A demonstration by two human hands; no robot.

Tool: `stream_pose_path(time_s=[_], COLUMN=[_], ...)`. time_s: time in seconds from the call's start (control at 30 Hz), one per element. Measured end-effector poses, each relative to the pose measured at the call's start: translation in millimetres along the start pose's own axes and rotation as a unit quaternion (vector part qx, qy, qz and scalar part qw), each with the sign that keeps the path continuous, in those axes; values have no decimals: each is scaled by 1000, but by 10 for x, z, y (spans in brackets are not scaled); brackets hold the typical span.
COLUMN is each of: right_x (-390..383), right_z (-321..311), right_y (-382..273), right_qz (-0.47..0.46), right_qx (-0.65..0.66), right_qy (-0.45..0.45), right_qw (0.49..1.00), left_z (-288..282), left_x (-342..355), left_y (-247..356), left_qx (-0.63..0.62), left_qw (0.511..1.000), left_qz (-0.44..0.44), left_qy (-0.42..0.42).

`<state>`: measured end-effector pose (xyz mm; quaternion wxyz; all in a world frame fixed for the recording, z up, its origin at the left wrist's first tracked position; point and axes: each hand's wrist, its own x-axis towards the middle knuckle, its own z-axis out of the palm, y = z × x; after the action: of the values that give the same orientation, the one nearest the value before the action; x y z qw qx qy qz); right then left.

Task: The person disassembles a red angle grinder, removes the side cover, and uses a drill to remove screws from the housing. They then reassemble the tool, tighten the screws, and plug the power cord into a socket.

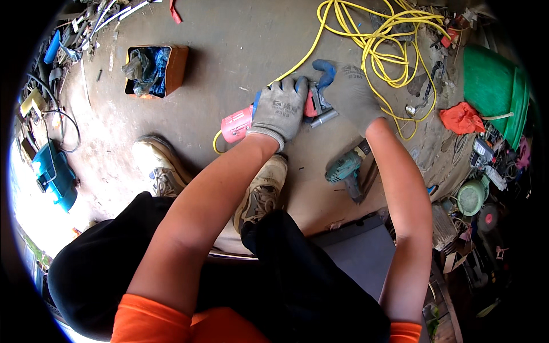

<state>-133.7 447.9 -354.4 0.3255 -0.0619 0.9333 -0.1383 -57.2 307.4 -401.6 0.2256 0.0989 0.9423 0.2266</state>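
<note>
Both my hands wear grey gloves with blue palms. My left hand (pixel 279 108) is closed over the body of a red corded power tool (pixel 236 124) lying at the floor, its vented rear end showing left of the glove. A grey metal head and a short silver cylinder (pixel 325 119) show at the tool's right end. The exact kind of tool is hidden by my hands. Beside that end, my right hand (pixel 351 94) is open, its blue-faced fingers apart and curved. Below my right wrist lies a teal cordless drill (pixel 346 166).
A yellow cord (pixel 394 43) lies in loose coils at the far right. An orange-brown square container (pixel 176 71) holds dark bags. A teal case-like object (pixel 54 177) lies left; a green tub (pixel 494 86), red cloth (pixel 461 118) and clutter line the right. My shoes (pixel 263 186) stand close by.
</note>
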Motion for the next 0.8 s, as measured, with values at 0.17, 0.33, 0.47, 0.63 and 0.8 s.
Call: stream_pose_path(time_s=[0.17, 0.33, 0.47, 0.63, 0.8], right_x=[100, -3, -48, -154, -165], right_z=[64, 17, -23, 109, 176], right_y=[53, -153, -234, -161, -127], right_qz=[27, -24, 8, -62, -99], right_qx=[-140, -111, -63, -150, -162], right_qy=[-52, -28, -11, 58, 88], right_qw=[988, 993, 998, 985, 978], left_z=[-17, 14, 26, 12, -23], left_x=[2, -14, -11, -2, -6], left_y=[19, 4, -18, 6, 13], left_qx=[5, 2, -1, -2, 6], left_qw=[1000, 1000, 1000, 1000, 1000], left_qz=[1, 1, 1, 5, -1], left_qy=[-6, 7, 11, 7, -5])
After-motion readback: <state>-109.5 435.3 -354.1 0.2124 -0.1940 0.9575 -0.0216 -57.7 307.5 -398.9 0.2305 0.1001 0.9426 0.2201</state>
